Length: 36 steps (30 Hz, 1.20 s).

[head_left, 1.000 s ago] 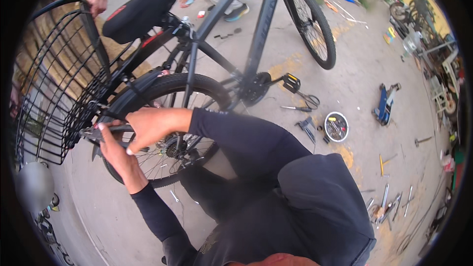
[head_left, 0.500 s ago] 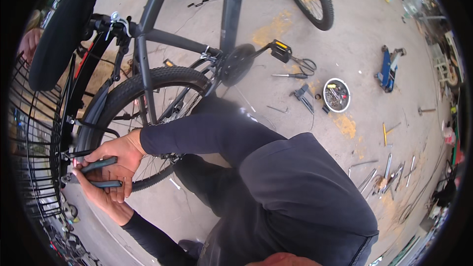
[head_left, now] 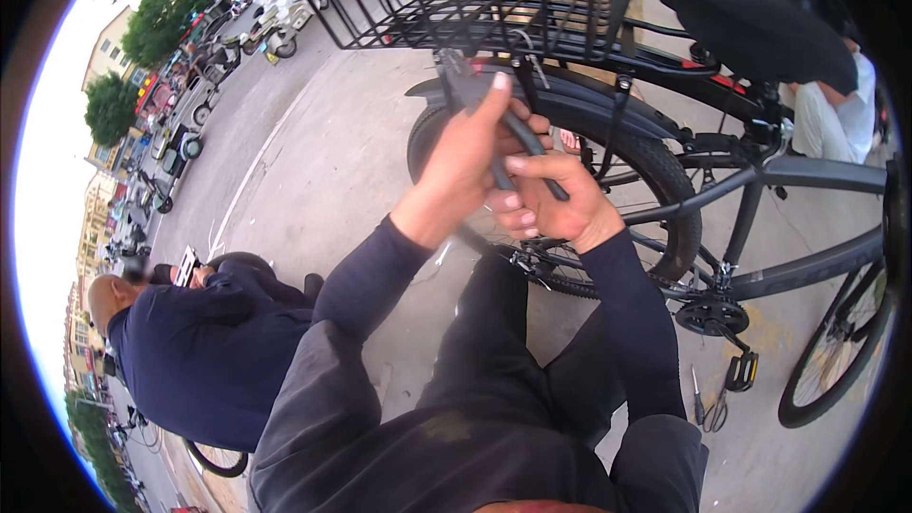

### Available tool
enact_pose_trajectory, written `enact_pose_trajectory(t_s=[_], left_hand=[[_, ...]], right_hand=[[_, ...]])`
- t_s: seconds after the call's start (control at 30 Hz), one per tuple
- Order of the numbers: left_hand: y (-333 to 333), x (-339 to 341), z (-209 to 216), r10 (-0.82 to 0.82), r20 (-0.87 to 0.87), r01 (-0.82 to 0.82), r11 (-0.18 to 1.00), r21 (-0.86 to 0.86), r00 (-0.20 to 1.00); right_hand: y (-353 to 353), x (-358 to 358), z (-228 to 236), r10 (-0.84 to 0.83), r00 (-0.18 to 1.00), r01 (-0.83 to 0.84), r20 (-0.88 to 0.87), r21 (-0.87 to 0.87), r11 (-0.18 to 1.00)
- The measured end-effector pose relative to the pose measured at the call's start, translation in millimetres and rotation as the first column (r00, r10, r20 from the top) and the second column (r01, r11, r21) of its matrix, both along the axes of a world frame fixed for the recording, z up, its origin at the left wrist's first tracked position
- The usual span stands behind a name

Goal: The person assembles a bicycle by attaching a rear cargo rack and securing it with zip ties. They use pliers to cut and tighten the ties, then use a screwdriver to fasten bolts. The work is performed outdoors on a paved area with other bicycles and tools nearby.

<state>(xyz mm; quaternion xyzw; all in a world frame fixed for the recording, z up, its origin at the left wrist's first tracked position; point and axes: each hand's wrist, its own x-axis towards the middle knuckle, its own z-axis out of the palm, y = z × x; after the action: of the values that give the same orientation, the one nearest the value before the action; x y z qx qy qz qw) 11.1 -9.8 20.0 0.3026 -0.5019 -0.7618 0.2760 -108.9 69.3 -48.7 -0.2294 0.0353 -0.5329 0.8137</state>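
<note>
A pair of pliers (head_left: 464,85) with dark handles points up toward the underside of the black wire basket (head_left: 380,38). My left hand (head_left: 461,161) is closed around it, thumb laid along the tool near its head. Fingers of my right hand (head_left: 568,204) are curled about the handle ends, close against the left hand. The jaws sit by the rear end of the rack, above the back mudguard (head_left: 570,104); whether they grip anything there is too blurred to tell. A thin loop (head_left: 532,62) hangs under the basket, to the right of the pliers.
The black bicycle stretches right, with its saddle (head_left: 741,19), rear tyre (head_left: 679,228) and pedal (head_left: 741,372). A person in dark clothes (head_left: 209,351) crouches at my left; another in white (head_left: 845,114) sits beyond the frame. Scissors (head_left: 714,413) lie on the ground. Parked scooters line the road.
My view has swung left, bringing the street and the crouching person into sight. Both hands still hold the pliers near the basket's underside; the right hand is now around the handle ends.
</note>
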Motion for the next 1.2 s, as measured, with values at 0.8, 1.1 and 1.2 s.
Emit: enact_pose_trajectory(t_s=[0.8, 1.1, 1.2], left_hand=[[-17, 7, -16, -0.156, -0.112, 0.148, 0.986, -0.075, 0.981], [-22, 22, -62, 0.177, -0.168, -0.243, 0.662, -0.709, 0.97], [-15, -7, -42, 0.076, -0.245, -0.222, 0.726, -0.651, 0.967]], right_hand=[[11, -3, 21, -0.245, 0.799, 0.29, -0.549, -0.006, 0.957], [134, 30, 4, -0.301, 0.616, 0.415, -0.728, -0.025, 0.91], [160, 48, -13, -0.378, 0.024, 0.608, -0.925, -0.287, 0.74]])
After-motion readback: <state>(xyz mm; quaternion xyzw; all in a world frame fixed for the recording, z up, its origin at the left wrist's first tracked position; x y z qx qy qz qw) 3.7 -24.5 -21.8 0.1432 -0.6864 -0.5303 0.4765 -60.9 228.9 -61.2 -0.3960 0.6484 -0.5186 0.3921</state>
